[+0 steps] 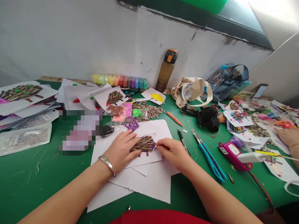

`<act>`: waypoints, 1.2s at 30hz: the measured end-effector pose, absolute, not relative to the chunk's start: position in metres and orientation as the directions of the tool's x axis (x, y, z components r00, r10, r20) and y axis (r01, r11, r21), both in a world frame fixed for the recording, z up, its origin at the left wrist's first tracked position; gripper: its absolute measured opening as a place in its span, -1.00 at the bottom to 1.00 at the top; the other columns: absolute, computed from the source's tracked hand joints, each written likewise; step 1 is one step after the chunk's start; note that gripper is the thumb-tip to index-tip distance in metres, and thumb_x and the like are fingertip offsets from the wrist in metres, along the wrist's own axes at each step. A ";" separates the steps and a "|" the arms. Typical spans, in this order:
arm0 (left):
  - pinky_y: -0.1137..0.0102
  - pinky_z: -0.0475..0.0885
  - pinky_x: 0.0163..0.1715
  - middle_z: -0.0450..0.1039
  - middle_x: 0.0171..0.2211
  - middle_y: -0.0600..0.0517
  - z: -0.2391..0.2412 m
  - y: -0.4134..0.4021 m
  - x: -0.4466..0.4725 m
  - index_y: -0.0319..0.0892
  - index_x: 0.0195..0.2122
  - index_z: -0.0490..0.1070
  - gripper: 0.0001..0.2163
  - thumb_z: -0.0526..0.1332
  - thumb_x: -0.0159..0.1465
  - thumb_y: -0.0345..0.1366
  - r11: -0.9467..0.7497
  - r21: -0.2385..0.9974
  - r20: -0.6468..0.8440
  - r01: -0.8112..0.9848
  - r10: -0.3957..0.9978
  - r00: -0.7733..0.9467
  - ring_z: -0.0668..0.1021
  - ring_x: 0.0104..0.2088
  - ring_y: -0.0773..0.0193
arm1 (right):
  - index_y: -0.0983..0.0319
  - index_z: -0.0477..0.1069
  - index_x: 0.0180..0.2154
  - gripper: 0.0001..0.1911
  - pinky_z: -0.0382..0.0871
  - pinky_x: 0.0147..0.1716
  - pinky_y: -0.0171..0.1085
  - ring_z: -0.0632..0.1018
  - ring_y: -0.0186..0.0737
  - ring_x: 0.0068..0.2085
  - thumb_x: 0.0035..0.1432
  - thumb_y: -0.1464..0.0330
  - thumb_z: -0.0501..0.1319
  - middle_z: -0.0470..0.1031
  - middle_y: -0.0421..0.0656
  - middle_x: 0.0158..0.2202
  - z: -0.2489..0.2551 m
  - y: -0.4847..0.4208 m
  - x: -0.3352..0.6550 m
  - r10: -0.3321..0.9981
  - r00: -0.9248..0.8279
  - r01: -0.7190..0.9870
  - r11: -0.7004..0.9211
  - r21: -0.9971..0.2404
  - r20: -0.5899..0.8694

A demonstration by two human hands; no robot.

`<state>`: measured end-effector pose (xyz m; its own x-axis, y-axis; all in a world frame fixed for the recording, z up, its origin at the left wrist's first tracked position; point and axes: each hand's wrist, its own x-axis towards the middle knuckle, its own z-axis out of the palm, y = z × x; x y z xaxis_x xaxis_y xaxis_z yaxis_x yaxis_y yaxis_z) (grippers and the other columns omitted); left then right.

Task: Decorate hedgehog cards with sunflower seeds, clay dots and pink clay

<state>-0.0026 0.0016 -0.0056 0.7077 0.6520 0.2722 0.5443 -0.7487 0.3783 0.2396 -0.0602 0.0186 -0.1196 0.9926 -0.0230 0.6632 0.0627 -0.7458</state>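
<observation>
On a white sheet in front of me lies a craft shape made of striped sunflower seeds stuck on purple clay. My left hand, with a silver bracelet on its wrist, rests flat with its fingers laid on the left edge of the seed shape. My right hand sits at the shape's right edge with its fingertips pinched together, and I cannot make out what they hold. More white sheets are stacked underneath on the green table.
Loose sunflower seeds, clay packets, a clay strip and a brown bottle lie behind. A blue utility knife, black pen and pink device are right. Another person's hand works far right. Finished seed pictures lie left.
</observation>
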 end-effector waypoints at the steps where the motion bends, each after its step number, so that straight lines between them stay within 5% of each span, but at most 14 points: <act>1: -0.05 0.26 0.11 0.40 0.07 -0.17 -0.005 0.002 -0.003 -0.19 0.05 0.41 -0.63 0.15 0.29 -0.13 -0.748 0.380 0.271 0.543 0.652 0.708 0.33 0.14 -0.11 | 0.15 0.48 -0.33 -0.81 0.31 -0.25 -0.33 0.51 -0.27 -0.28 0.17 0.44 0.10 0.54 -0.23 -0.35 0.019 -0.060 0.239 0.992 -0.123 0.682 0.093 -0.725 0.012; 21: -0.05 0.21 0.15 0.38 0.08 -0.17 -0.007 0.000 -0.001 -0.24 0.07 0.37 -0.62 0.17 0.29 -0.16 -0.743 0.360 0.245 0.565 0.659 0.711 0.29 0.17 -0.13 | 0.20 0.40 -0.39 -0.84 0.19 -0.37 -0.34 0.43 -0.28 -0.39 0.17 0.42 0.07 0.46 -0.22 -0.44 0.012 -0.060 0.218 1.000 -0.001 0.807 0.011 -0.591 0.018; 36: -0.05 0.22 0.14 0.39 0.08 -0.18 -0.011 0.001 -0.002 -0.24 0.06 0.39 -0.61 0.17 0.29 -0.14 -0.750 0.336 0.266 0.570 0.656 0.706 0.31 0.16 -0.13 | 0.18 0.41 -0.39 -0.83 0.21 -0.34 -0.33 0.46 -0.27 -0.32 0.19 0.45 0.08 0.48 -0.22 -0.37 0.007 -0.060 0.218 0.993 -0.109 0.818 0.119 -0.563 0.052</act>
